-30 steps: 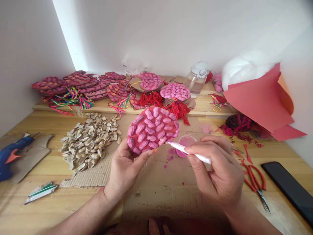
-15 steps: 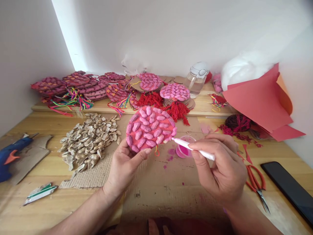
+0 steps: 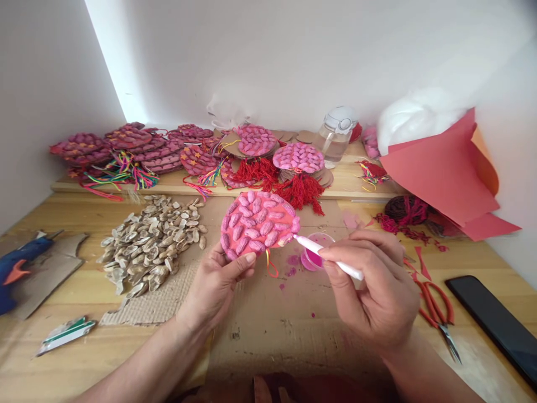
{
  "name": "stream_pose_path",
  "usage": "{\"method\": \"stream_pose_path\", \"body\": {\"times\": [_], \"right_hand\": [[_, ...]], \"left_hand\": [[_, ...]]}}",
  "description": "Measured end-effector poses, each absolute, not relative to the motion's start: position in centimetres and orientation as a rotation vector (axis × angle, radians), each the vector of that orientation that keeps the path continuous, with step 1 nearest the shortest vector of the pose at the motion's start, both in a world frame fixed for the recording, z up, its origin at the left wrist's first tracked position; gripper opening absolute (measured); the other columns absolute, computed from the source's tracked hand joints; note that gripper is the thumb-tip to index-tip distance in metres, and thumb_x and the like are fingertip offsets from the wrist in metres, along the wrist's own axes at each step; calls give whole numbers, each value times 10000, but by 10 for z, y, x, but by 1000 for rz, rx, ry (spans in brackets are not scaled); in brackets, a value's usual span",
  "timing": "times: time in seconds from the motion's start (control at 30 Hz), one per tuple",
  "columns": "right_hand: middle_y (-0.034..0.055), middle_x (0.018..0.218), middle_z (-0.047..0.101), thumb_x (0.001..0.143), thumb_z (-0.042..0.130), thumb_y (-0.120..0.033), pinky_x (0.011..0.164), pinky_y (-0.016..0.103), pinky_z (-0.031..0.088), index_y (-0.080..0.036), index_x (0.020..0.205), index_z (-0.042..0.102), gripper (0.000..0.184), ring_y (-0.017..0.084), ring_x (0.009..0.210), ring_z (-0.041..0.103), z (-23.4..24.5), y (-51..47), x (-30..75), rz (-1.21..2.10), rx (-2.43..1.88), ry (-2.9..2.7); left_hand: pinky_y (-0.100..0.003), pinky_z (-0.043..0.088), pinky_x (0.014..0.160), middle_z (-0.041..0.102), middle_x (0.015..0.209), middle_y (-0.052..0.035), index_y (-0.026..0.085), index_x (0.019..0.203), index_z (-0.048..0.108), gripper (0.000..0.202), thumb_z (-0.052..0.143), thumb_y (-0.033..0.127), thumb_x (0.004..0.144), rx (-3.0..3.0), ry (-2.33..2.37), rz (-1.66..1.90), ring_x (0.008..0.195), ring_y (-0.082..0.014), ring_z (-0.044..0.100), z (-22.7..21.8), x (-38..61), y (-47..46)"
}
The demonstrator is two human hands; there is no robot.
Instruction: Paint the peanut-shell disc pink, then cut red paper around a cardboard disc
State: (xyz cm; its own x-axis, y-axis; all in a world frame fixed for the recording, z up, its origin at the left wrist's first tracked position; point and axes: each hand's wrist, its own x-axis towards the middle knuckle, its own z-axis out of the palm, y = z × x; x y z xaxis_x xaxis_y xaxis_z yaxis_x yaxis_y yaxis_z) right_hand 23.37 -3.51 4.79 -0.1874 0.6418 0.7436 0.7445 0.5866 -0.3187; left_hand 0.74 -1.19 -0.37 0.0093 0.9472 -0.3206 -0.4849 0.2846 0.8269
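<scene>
My left hand [image 3: 218,282] grips a round red disc [image 3: 259,225] covered with pink-painted shells, holding it tilted above the table by its lower edge. A small red and yellow thread loop hangs under the disc. My right hand [image 3: 373,285] is closed round a white brush [image 3: 329,259], and the brush tip touches the disc's right lower edge. Just below the tip stands a small cup of pink paint [image 3: 316,253], with pink spots on the cardboard sheet [image 3: 272,319] beside it.
A heap of unpainted shells [image 3: 153,240] lies at the left, with a blue glue gun [image 3: 19,268] beyond. Finished discs with tassels [image 3: 297,159] crowd the back shelf beside a water bottle [image 3: 335,137]. Red scissors [image 3: 438,313], a phone [image 3: 495,324] and red paper [image 3: 440,168] lie at the right.
My left hand has tipped the disc flatter and lowered it slightly, so the thread loop now hangs out. The brush has shifted a little and its tip stays at the disc's right edge.
</scene>
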Motion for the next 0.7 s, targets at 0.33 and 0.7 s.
{"method": "stream_pose_path", "body": {"times": [0.33,0.7], "right_hand": [[-1,877,753,852,657,-75,860,427,429,-205,989,683,190,211,941,613,48,-38,227,-155,-1073,-1965],[11,868,748,842,672,-73,850,445,449,-202,988,676,195,219,918,619,46,-36,230,-178,-1086,-1919]], "left_hand": [[-149,556,549,668,791,6,142,893,692,356,927,167,626,474,999,1203,657,-77,610,-4,7,-12],[-150,561,539,680,794,-4,134,891,703,364,934,155,610,437,998,1199,655,-84,626,-6,7,-11]]}}
